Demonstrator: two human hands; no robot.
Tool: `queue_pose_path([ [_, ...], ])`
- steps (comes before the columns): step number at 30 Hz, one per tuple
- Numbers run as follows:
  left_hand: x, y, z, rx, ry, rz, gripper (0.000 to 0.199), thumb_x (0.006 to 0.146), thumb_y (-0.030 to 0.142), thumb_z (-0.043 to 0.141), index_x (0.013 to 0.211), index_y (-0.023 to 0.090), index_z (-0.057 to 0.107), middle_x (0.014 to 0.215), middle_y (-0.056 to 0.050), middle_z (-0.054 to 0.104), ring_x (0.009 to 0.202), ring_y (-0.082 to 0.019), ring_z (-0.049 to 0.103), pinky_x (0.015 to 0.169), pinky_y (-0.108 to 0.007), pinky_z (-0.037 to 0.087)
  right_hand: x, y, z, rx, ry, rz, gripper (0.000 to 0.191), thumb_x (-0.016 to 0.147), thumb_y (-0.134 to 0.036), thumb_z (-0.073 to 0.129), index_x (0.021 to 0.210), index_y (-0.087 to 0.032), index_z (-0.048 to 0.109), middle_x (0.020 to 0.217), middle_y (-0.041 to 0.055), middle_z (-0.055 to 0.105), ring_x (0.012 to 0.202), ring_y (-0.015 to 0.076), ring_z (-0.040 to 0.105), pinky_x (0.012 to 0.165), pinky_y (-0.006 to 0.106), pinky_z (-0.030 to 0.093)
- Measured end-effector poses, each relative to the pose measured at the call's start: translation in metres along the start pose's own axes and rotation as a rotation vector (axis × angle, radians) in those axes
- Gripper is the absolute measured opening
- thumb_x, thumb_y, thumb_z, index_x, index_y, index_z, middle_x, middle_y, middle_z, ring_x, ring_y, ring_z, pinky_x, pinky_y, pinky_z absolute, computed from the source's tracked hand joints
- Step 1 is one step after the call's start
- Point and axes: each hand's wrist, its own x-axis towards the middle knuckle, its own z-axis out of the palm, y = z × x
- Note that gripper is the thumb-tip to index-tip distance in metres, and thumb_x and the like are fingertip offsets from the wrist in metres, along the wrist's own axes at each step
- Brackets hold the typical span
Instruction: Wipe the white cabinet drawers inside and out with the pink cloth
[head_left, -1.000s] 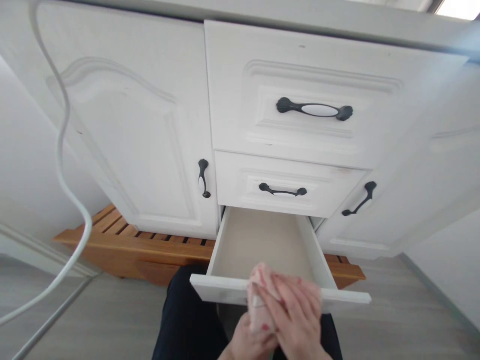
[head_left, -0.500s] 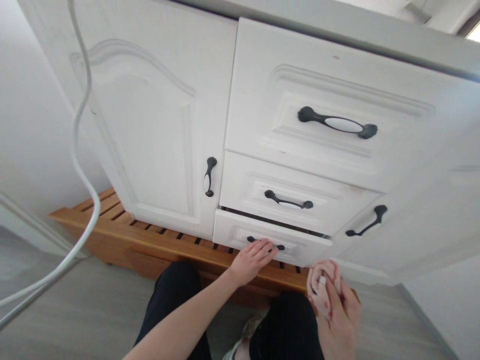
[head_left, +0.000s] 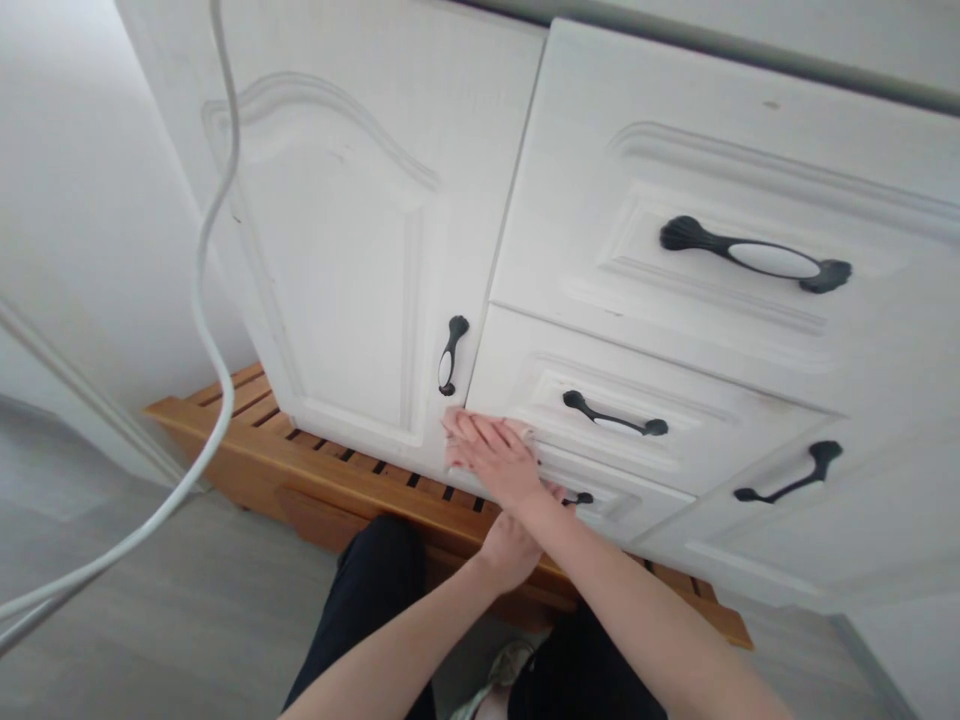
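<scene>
My right hand (head_left: 499, 458) reaches across to the left, pressing a pinkish cloth (head_left: 456, 450) against the white cabinet front. The cloth lies where the left door (head_left: 345, 270) meets the drawers, below the door's handle (head_left: 452, 355). Under my right wrist, my left hand (head_left: 512, 548) is at the bottom drawer (head_left: 630, 505). Its fingertips are curled at the black drawer handle (head_left: 581, 498), and most of its fingers are hidden. The bottom drawer sits flush or nearly so beneath the middle drawer (head_left: 682, 430).
The cabinet stands on a slatted wooden bench (head_left: 337, 490). A white cable (head_left: 206, 270) hangs down on the left. The top drawer (head_left: 720, 170) has a larger black-and-white handle. My knees (head_left: 382, 570) are close to the bench, above a grey floor (head_left: 172, 600).
The bottom drawer has moved in, narrowing the dark gap above it. My right hand has carried the cloth from the right side, over my left hand, onto the cabinet front. The view has shifted.
</scene>
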Motion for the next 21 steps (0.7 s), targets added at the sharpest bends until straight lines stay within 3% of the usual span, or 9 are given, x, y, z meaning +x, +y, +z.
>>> queue_pose_path([
  [3,-0.065,0.017,0.02,-0.125,-0.176,-0.066,0.074,0.091,0.009,0.043,0.159,0.029,0.021,0.163,-0.005,0.032,0.149,-0.024,0.034,0.122,-0.044,0.032,0.017,-0.014,0.034,-0.07,-0.026,-0.082,0.063,0.099,-0.04,0.049,0.155,-0.014,0.035,0.159,0.0022,0.042,0.145,0.0166,0.036,0.122,0.03,0.03],
  [5,-0.115,0.029,0.036,-0.208,-0.378,-0.189,0.088,0.08,-0.001,0.042,0.159,0.033,0.018,0.166,-0.003,0.021,0.153,-0.025,0.024,0.124,-0.048,0.027,0.015,-0.012,0.041,-0.17,-0.007,-0.121,0.056,0.101,-0.035,0.044,0.153,-0.015,0.039,0.159,0.0001,0.041,0.145,0.0136,0.036,0.123,0.027,0.025],
  [6,-0.136,0.034,0.043,-0.233,-0.504,-0.283,0.092,0.076,-0.004,0.042,0.157,0.035,0.023,0.167,-0.003,0.017,0.154,-0.026,0.02,0.123,-0.05,0.029,0.01,-0.007,0.039,-0.223,0.009,-0.139,0.052,0.101,-0.029,0.043,0.152,-0.016,0.04,0.16,-0.0017,0.041,0.145,0.0114,0.036,0.124,0.025,0.021],
  [8,-0.165,0.037,0.051,-0.342,-0.755,-0.49,0.08,0.071,0.002,0.053,0.148,0.023,0.046,0.168,-0.011,0.016,0.153,-0.031,0.021,0.119,-0.048,0.034,-0.008,0.008,0.026,-0.322,0.042,-0.169,0.051,0.099,-0.019,0.044,0.15,-0.02,0.044,0.16,-0.0053,0.039,0.146,0.0083,0.033,0.126,0.024,0.012],
  [10,-0.175,0.031,0.052,-0.489,-0.77,-0.516,0.063,0.073,0.009,0.056,0.134,0.022,0.058,0.166,-0.01,0.025,0.151,-0.026,0.03,0.12,-0.038,0.033,-0.034,0.027,0.005,-0.387,0.046,-0.19,0.051,0.097,-0.017,0.049,0.148,-0.024,0.048,0.161,-0.0072,0.037,0.149,0.0099,0.028,0.128,0.028,0.005],
  [13,-0.168,0.01,0.051,-0.541,-0.73,-0.522,0.056,0.079,0.012,0.048,0.132,0.029,0.058,0.156,-0.003,0.045,0.144,-0.019,0.042,0.119,-0.032,0.032,-0.084,0.059,-0.031,-0.44,-0.023,-0.191,0.048,0.096,-0.023,0.055,0.144,-0.027,0.053,0.16,-0.0067,0.039,0.152,0.0149,0.023,0.129,0.036,0.004],
  [17,-0.165,-0.009,0.056,-0.497,-0.876,-0.619,0.051,0.083,0.015,0.046,0.131,0.016,0.06,0.139,-0.015,0.061,0.133,-0.027,0.055,0.112,-0.04,0.042,-0.15,0.096,-0.075,-0.463,-0.168,-0.11,0.051,0.095,-0.017,0.055,0.145,-0.028,0.053,0.155,-0.0043,0.047,0.151,0.0162,0.025,0.128,0.038,0.008],
  [21,-0.172,0.002,0.063,-0.526,-1.021,-0.526,0.049,0.078,0.016,0.053,0.125,0.015,0.065,0.132,-0.017,0.066,0.125,-0.033,0.061,0.105,-0.043,0.048,-0.207,0.121,-0.11,-0.49,-0.269,-0.028,0.05,0.094,-0.025,0.06,0.144,-0.029,0.053,0.15,0.0025,0.054,0.144,0.0192,0.039,0.124,0.041,0.018],
])
